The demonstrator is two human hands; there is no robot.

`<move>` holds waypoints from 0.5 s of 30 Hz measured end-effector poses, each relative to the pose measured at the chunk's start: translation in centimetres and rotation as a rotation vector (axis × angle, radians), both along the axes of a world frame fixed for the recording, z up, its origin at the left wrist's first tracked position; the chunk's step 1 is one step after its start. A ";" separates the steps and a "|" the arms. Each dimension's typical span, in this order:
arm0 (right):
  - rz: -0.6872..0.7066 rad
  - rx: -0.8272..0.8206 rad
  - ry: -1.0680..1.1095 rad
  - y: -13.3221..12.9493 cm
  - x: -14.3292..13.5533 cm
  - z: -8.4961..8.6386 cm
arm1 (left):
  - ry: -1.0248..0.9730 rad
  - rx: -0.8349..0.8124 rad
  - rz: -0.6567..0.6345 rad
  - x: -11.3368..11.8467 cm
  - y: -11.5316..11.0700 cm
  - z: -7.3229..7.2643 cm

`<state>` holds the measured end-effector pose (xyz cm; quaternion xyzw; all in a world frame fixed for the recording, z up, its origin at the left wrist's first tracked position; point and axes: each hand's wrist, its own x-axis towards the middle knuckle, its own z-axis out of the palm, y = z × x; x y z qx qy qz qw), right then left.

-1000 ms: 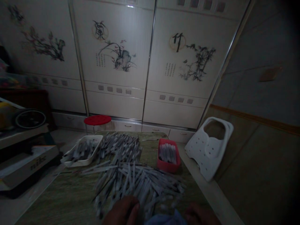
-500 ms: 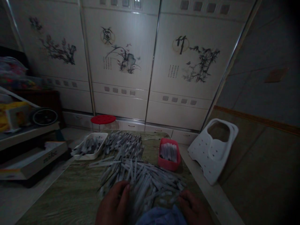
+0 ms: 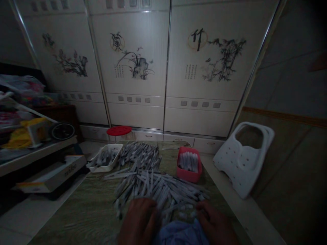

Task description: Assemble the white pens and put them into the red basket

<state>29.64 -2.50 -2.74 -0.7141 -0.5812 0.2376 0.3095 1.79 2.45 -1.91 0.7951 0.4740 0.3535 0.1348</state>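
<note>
The left hand (image 3: 140,219), lower centre, overlaps the near edge of the pens (image 3: 161,190); the right hand (image 3: 213,219), lower right, sits slightly farther out. The pens fan upward from the left hand, long axes mixed. Both hands are curled; whether either grips anything, I cannot tell.

Matt cloth (image 3: 180,234), smooth-looking plastic sticks (image 3: 163,191)

Red stool (image 3: 119,130), white folded plastic seat (image 3: 244,160), painted sliding doors (image 3: 133,115)
</note>
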 end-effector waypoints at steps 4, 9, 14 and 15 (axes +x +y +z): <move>0.091 -0.037 -0.030 -0.5 -1.5 1.3 | 0.147 0.034 -0.102 1.2 -0.8 0.3; 0.212 -0.080 -0.080 -1.1 -2.7 2.1 | 0.210 0.052 -0.052 1.7 -1.1 -0.1; 0.337 -0.125 -0.156 -1.5 -2.5 1.7 | 0.241 0.032 -0.026 1.4 -0.8 -0.8; 0.339 -0.135 -0.166 -1.5 -2.4 1.6 | 0.243 0.040 -0.016 1.4 -0.7 -1.0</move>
